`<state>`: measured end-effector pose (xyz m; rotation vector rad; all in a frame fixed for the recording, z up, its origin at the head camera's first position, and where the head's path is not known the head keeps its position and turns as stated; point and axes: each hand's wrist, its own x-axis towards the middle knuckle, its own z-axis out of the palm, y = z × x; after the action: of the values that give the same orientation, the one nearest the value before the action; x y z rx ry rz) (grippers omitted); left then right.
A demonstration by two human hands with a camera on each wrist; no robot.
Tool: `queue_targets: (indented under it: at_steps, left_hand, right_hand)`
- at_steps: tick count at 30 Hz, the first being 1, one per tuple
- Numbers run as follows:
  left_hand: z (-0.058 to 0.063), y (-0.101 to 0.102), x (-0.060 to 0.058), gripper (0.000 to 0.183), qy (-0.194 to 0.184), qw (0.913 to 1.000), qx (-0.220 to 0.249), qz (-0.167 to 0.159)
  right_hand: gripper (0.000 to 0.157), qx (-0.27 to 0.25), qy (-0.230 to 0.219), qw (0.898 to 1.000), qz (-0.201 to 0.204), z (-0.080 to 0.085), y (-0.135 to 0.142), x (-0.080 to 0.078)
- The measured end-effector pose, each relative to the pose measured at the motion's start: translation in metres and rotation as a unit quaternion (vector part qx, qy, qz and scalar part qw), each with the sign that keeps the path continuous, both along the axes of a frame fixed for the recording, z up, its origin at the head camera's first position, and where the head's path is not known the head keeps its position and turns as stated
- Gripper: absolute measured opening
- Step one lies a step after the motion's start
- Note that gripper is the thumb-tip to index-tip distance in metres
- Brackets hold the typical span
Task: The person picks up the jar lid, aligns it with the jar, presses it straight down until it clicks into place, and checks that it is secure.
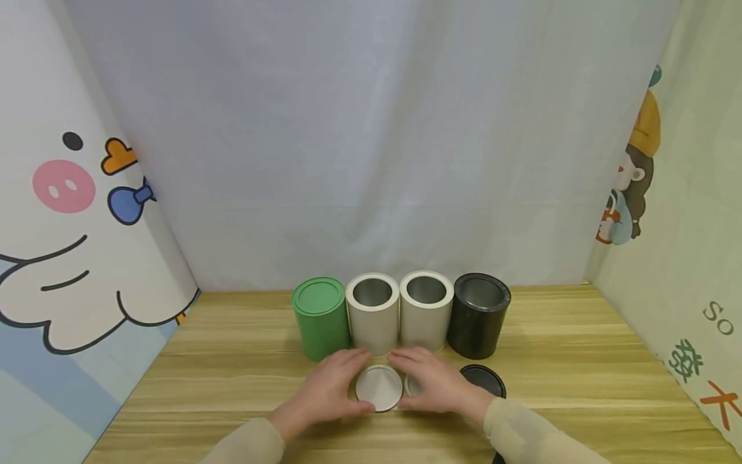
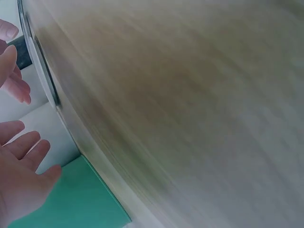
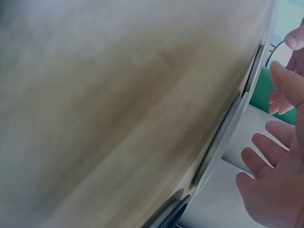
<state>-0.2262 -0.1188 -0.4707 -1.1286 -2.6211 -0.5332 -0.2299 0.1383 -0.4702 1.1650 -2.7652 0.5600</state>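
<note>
A round white lid (image 1: 379, 388) lies flat on the table between the two hands in the head view. My left hand (image 1: 329, 390) is at its left side, thumb and fingers spread apart around the edge. On the other side, my right hand (image 1: 431, 381) hovers with spread fingers over a second white lid (image 1: 411, 385), which it mostly hides. Both wrist views show relaxed fingers with nothing gripped: the left hand (image 2: 23, 175) in front of the green can (image 2: 76, 194), the right hand (image 3: 275, 190) close to the lids (image 3: 221, 135).
Behind the hands stand a closed green can (image 1: 321, 328), two open white cans (image 1: 373, 328) and a black can (image 1: 478, 328) in a row. A black lid (image 1: 482, 379) lies beside the right wrist. Grey cloth (image 1: 371, 161) hangs at the back, with printed panels at both sides.
</note>
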Motion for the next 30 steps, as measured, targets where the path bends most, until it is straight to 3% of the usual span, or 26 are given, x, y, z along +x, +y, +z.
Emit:
queue_targets:
  at_steps: [10,18,30]
  left_hand:
    - [-0.007,-0.001,-0.005,0.088,-0.011,0.9995,-0.028,0.007]
    - [-0.010,0.001,-0.007,0.091,-0.018,0.9992,-0.036,-0.002]
    - [-0.016,0.004,-0.012,0.083,-0.036,0.9988,-0.029,-0.014]
  right_hand:
    - [0.078,0.018,-0.017,1.000,-0.001,-0.003,-0.004,-0.002]
    - [0.077,0.030,0.004,0.999,0.017,-0.008,-0.005,-0.005]
    - [0.076,0.041,-0.002,0.999,0.018,-0.010,-0.007,-0.009]
